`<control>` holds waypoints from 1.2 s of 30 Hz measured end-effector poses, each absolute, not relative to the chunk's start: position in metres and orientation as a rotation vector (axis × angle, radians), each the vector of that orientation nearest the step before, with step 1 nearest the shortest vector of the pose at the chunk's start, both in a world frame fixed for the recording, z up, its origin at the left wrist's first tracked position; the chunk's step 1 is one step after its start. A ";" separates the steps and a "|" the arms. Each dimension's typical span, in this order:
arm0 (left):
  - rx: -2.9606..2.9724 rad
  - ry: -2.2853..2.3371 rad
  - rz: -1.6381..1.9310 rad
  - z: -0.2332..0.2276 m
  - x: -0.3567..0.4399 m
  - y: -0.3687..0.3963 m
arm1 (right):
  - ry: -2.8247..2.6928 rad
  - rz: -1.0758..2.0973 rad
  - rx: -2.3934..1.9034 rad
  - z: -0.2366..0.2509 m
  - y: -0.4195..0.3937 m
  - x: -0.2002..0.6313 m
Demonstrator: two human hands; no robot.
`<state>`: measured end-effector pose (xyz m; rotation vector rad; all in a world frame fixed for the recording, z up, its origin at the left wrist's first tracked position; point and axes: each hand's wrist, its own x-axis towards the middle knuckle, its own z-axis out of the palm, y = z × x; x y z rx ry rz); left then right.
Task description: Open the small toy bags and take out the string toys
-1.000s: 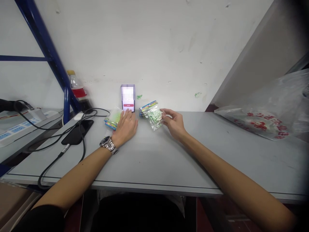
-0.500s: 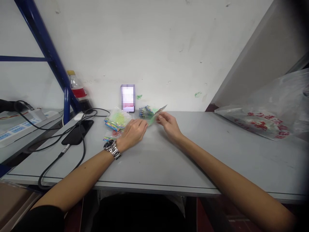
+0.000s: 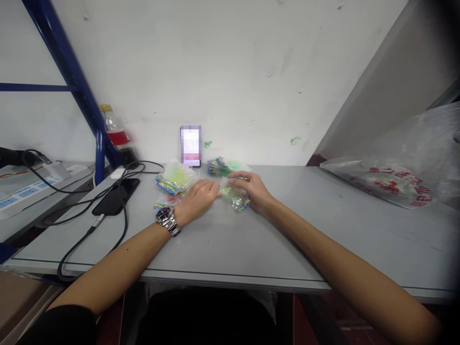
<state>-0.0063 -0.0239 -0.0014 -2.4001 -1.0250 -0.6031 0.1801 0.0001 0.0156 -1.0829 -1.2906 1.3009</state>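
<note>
A small clear plastic packet [image 3: 234, 194] with greenish contents and a bright patterned strip lies low over the table between my hands. My left hand [image 3: 199, 197], with a steel watch on its wrist, is closed on the packet's left edge. The fingertips of my right hand [image 3: 251, 188] bend over the packet's upper right side and pinch it. Just behind sits a pile of green packets [image 3: 220, 166] with patterned strips. Yellow-green packets [image 3: 176, 177] lie beyond my left hand, and part of a reddish packet [image 3: 172, 199] shows beside it.
A lit phone [image 3: 191, 146] leans on the wall. To the left are a black phone [image 3: 115, 196] with cables, a white power strip [image 3: 39, 189], and a bottle [image 3: 115, 129] by a blue frame [image 3: 68, 62]. A plastic bag [image 3: 391, 184] with red print lies right.
The packet, raised and tilted upright between my hands before, has swung down toward me. Its patterned strip now points to the front right. My right hand's fingers have moved over its top.
</note>
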 end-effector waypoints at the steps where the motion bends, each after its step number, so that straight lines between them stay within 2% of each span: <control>1: -2.439 -1.048 -0.637 -0.002 -0.007 -0.023 | -1.344 1.276 -1.101 0.014 0.001 0.181; 13: -2.889 -1.354 -1.184 0.003 -0.008 -0.021 | -1.467 1.234 -1.013 0.009 0.009 0.189; 20: -2.685 -1.683 -1.673 0.002 -0.007 -0.014 | -1.467 1.213 -1.020 0.011 0.010 0.192; 29: -2.358 -1.956 -1.562 0.001 -0.006 -0.009 | -1.560 1.257 -0.978 0.014 0.005 0.189; 36: -2.409 -1.787 -1.497 0.000 -0.006 -0.014 | -1.665 1.277 -1.014 0.014 0.000 0.188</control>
